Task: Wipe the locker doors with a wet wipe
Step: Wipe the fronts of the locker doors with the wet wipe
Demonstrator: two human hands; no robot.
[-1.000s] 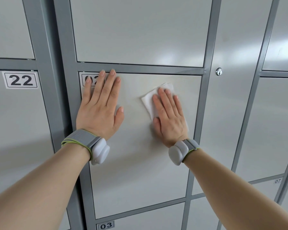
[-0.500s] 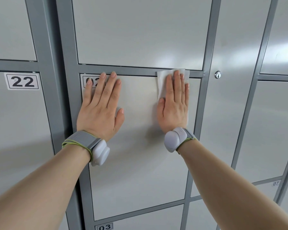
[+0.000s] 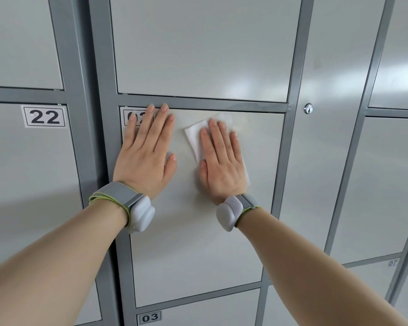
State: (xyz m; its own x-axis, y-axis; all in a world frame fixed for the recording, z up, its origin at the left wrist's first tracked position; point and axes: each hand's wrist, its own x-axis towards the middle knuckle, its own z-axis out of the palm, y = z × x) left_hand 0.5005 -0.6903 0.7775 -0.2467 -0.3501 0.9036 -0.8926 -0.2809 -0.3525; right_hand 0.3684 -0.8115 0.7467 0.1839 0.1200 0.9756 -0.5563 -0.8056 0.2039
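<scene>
Wipe (image 3: 193, 137) is lying long-axis up-left on the locker door (image 3: 198, 255), your flat right hand (image 3: 222, 168) pressing it, left hand (image 3: 144, 161) spread.

Right hand (image 3: 222, 161) presses wipe (image 3: 196, 135) on door (image 3: 198, 255).

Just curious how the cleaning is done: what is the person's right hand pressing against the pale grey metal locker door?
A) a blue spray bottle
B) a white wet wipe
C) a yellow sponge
B: the right hand lies flat, fingers straight, on a white wet wipe against the pale grey metal locker door.
</scene>
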